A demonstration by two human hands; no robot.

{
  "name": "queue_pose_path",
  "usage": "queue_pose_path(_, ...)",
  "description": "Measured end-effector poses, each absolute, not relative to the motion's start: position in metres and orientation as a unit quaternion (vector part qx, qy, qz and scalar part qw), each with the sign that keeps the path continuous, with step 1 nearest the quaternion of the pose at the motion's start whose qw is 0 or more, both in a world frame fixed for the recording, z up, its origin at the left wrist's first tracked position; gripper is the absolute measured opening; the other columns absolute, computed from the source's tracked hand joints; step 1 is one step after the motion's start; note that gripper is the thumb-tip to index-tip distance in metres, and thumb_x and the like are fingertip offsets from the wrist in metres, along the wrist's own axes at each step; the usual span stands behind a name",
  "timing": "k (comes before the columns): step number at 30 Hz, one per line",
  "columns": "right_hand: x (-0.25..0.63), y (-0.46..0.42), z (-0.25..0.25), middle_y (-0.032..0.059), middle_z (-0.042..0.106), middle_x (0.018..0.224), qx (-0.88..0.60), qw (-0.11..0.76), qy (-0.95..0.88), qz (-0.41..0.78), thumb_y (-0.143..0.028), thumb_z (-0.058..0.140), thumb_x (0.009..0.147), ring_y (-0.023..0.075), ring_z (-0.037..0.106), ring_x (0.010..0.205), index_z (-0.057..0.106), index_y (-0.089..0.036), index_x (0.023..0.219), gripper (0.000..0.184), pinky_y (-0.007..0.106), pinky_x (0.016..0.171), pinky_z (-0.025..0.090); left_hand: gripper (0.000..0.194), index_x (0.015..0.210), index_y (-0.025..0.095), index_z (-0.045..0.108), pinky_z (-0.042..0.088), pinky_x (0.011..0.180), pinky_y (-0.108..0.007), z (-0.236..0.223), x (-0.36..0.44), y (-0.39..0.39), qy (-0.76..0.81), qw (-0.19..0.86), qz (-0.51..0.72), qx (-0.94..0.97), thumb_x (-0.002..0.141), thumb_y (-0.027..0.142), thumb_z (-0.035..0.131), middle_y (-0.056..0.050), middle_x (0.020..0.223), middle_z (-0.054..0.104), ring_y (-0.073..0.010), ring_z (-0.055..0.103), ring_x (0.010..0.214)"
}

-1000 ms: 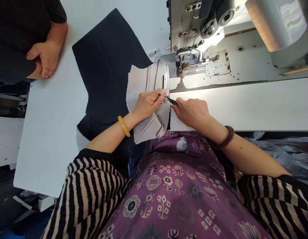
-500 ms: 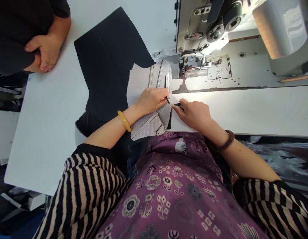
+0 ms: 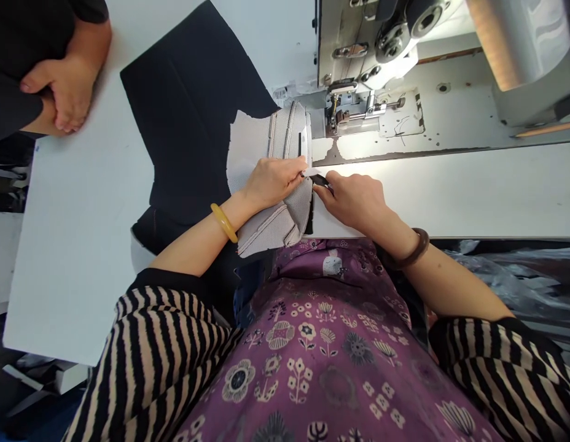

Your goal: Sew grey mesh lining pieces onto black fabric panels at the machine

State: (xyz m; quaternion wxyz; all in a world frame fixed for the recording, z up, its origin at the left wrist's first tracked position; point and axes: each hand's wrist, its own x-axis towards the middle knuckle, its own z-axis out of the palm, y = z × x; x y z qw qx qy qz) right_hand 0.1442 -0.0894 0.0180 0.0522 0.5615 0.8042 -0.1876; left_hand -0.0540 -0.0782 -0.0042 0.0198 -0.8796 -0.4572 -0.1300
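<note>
Over the fabric (image 3: 249, 147), my left hand (image 3: 270, 182) slants palm-down, fingertips together; my right hand (image 3: 355, 197) clamps a dark tool (image 3: 319, 180). Fabric: grey, seam-ridged.

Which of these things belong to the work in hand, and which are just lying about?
In use:
- grey fabric, under the left hand
- small dark tool, in the right hand
- probably black fabric

Lying about, seemingly:
- pencil-like stick
- crumpled plastic
</note>
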Motion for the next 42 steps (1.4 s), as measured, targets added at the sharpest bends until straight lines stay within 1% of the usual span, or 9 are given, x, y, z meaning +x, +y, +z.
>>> queue_pose_path(7,0.143,-0.093,0.020,0.0153,0.069,0.090,0.535,0.088,0.818,-0.190,-0.049,0.034,0.096,0.0244,0.061,0.078,0.065,-0.017,0.108,0.046,0.031,0.060,0.027,0.052,0.088,0.019,0.068,0.038,0.055,-0.024,-0.003,-0.051,-0.089,-0.474,-0.003,-0.160,-0.866,0.102,0.046,0.027,-0.002,0.069,0.068,-0.0126,0.061,0.059)
queue_pose_path(12,0.147,-0.099,0.016,0.0138,0.069,0.086,0.531,0.081,0.823,-0.187,-0.049,0.033,0.096,0.0234,0.060,0.073,0.065,-0.018,0.109,0.047,0.030,0.058,0.026,0.061,0.068,0.017,0.064,0.032,0.049,-0.026,-0.001,-0.047,-0.094,-0.507,-0.005,-0.192,-0.840,0.102,0.050,0.025,-0.003,0.056,0.061,-0.0122,0.058,0.051)
queue_pose_path(17,0.152,-0.099,0.011,0.0126,0.068,0.083,0.552,0.048,0.813,-0.181,-0.054,0.032,0.096,0.0219,0.058,0.069,0.063,-0.018,0.107,0.049,0.030,0.058,0.024,0.062,0.088,0.018,0.070,0.035,0.052,-0.024,-0.002,-0.046,-0.095,-0.500,0.013,-0.186,-0.845,0.103,0.051,0.020,-0.003,0.069,0.070,-0.0126,0.063,0.060)
queue_pose_path(25,0.146,-0.094,0.014,0.0125,0.066,0.083,0.557,0.056,0.806,-0.189,-0.052,0.035,0.095,0.0212,0.057,0.071,0.063,-0.018,0.107,0.045,0.030,0.060,0.025,0.054,0.099,0.020,0.071,0.040,0.056,-0.025,-0.003,-0.048,-0.096,-0.499,-0.026,-0.187,-0.846,0.102,0.051,0.027,-0.004,0.077,0.073,-0.0139,0.066,0.065)
queue_pose_path(30,0.146,-0.094,0.015,0.0128,0.066,0.084,0.541,0.072,0.818,-0.184,-0.048,0.034,0.096,0.0220,0.058,0.074,0.064,-0.018,0.107,0.044,0.030,0.060,0.026,0.059,0.073,0.017,0.066,0.044,0.057,-0.024,0.003,-0.047,-0.098,-0.538,-0.096,-0.213,-0.810,0.101,0.054,0.029,-0.002,0.060,0.066,-0.0120,0.063,0.056)
queue_pose_path(32,0.147,-0.094,0.013,0.0124,0.066,0.084,0.542,0.076,0.817,-0.184,-0.048,0.034,0.096,0.0217,0.058,0.074,0.064,-0.018,0.108,0.044,0.030,0.061,0.026,0.057,0.071,0.017,0.064,0.046,0.060,-0.024,0.005,-0.046,-0.098,-0.547,-0.109,-0.216,-0.802,0.101,0.052,0.031,-0.001,0.060,0.065,-0.0119,0.064,0.057)
queue_pose_path(37,0.148,-0.096,0.013,0.0128,0.067,0.085,0.540,0.088,0.818,-0.181,-0.046,0.033,0.095,0.0221,0.058,0.073,0.063,-0.019,0.110,0.043,0.030,0.061,0.027,0.032,0.093,0.022,0.068,0.049,0.068,-0.027,0.014,-0.046,-0.084,-0.467,-0.049,-0.132,-0.873,0.099,0.038,0.041,-0.002,0.092,0.074,-0.0155,0.069,0.081)
queue_pose_path(40,0.148,-0.096,0.014,0.0126,0.067,0.085,0.526,0.101,0.827,-0.171,-0.040,0.039,0.093,0.0214,0.057,0.072,0.063,-0.019,0.110,0.036,0.030,0.060,0.026,0.027,0.093,0.022,0.068,0.047,0.064,-0.027,0.015,-0.050,-0.065,-0.412,-0.019,-0.046,-0.910,0.096,0.029,0.042,-0.002,0.091,0.073,-0.0167,0.068,0.080)
queue_pose_path(42,0.150,-0.096,0.014,0.0121,0.066,0.083,0.526,0.097,0.827,-0.173,-0.043,0.039,0.093,0.0208,0.056,0.071,0.063,-0.019,0.108,0.037,0.029,0.060,0.026,0.027,0.094,0.021,0.068,0.047,0.065,-0.028,0.011,-0.053,-0.054,-0.395,-0.002,-0.033,-0.918,0.095,0.027,0.042,-0.003,0.091,0.073,-0.0172,0.068,0.080)
